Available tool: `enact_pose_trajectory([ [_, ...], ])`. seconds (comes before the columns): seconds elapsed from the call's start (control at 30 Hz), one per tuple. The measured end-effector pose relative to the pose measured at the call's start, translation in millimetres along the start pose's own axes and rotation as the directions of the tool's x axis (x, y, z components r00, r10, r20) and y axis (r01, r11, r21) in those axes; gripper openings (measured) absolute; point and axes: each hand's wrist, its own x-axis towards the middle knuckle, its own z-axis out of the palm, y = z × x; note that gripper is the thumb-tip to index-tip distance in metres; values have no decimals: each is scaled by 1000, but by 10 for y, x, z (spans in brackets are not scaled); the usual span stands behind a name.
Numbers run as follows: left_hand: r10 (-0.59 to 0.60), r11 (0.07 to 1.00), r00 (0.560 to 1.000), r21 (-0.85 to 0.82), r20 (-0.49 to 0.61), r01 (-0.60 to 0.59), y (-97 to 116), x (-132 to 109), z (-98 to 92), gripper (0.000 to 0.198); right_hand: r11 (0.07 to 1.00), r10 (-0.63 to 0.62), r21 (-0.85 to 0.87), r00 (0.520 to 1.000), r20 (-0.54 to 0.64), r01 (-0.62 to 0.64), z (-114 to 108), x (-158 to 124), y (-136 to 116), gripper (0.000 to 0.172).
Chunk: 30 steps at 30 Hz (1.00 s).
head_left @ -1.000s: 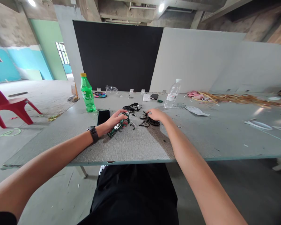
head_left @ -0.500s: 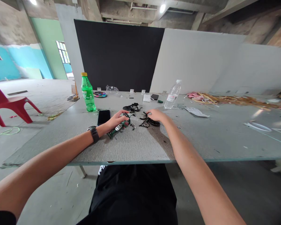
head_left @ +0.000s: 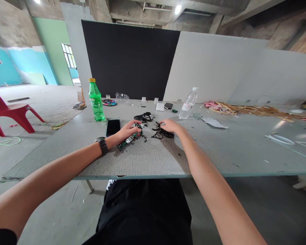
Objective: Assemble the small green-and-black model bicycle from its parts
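My left hand [head_left: 126,130] is closed on a small green model car body [head_left: 129,139] that lies on the grey table [head_left: 148,160]. A black watch sits on that wrist. My right hand [head_left: 170,126] rests over a cluster of small black parts [head_left: 161,134], including a wheel and a frame. Its fingers are curled down onto them, and what they grip is hidden. More black parts [head_left: 143,117] lie in a pile just beyond both hands.
A black phone [head_left: 113,126] lies left of my left hand, with a green soda bottle [head_left: 95,100] behind it. A clear water bottle [head_left: 188,102] stands at the back right. Straw-like scraps [head_left: 247,108] and paper lie farther right. A red chair [head_left: 7,112] stands on the floor at left.
Both hands stay nearly in place. My left hand has shifted slightly with the green car body. The view has drifted a little.
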Motion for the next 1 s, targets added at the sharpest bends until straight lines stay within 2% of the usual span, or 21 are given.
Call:
enact_pose_trajectory([
  [1.0, 97, 986, 994, 130, 44, -102, -1, 20, 12, 41, 997, -57, 47, 998, 14, 56, 9, 1, -48, 42],
])
